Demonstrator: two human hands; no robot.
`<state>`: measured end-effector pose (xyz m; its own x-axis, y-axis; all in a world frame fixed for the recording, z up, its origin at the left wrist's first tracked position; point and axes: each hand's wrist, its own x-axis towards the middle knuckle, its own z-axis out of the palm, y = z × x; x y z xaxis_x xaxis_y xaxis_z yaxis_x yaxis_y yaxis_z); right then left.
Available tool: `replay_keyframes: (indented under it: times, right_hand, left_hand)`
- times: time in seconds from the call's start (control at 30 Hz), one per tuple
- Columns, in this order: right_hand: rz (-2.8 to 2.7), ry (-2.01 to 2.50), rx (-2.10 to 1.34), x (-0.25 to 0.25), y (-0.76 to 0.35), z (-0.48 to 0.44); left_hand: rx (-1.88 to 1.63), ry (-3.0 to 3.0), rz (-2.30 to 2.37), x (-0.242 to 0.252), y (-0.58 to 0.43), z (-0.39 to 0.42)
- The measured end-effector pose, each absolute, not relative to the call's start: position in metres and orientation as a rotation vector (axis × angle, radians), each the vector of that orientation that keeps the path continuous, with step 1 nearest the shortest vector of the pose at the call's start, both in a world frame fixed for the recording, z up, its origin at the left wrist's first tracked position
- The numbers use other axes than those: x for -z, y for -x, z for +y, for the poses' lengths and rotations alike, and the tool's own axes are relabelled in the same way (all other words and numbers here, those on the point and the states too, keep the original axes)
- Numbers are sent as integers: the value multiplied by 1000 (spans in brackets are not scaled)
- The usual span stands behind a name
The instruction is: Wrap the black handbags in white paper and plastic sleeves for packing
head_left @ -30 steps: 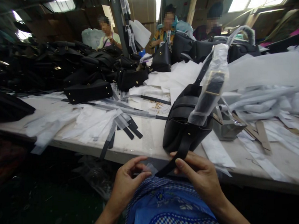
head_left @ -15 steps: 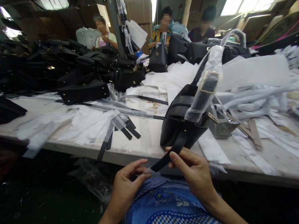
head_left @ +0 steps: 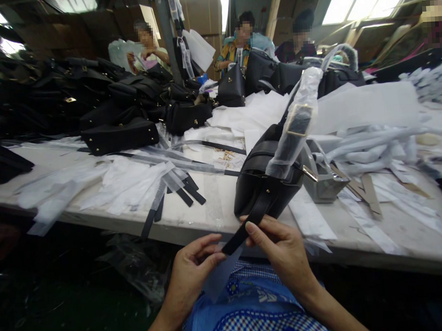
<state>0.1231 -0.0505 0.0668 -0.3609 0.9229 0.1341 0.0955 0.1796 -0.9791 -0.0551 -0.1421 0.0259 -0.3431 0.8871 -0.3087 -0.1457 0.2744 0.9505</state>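
Observation:
Between thumb and fingers, my right hand (head_left: 286, 248) grips a black strap (head_left: 235, 241) that comes down from a black handbag (head_left: 250, 186) at the table's front edge. My left hand (head_left: 191, 266) is closed at the free end of that strap, pinching a translucent wrapping sheet (head_left: 220, 280) that hangs beneath it. Whether the left fingertips also touch the strap is hard to see. The bag leans to one side. Its handle (head_left: 288, 137) is covered in clear wrap with a gold buckle showing through.
A grey plastic box (head_left: 324, 185) stands right of the bag. White sheets and strips (head_left: 121, 183) and wrapped black straps (head_left: 187, 192) lie at the left of the table (head_left: 212, 208). Piled black handbags (head_left: 121, 136) and several people (head_left: 237, 46) are farther back.
The translucent sheet now hangs lower and wider below the strap, and more of the strap's black end shows. Both hands keep nearly the same place. The view has shifted slightly.

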Motion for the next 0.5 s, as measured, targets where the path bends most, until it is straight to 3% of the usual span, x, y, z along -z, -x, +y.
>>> replay_keyframes:
  times: [0.5]
  right_hand:
    - [-1564, 967, -1245, -73, -124, -47]
  left_hand:
    - [-1257, -756, 1552, -26, 61, -141]
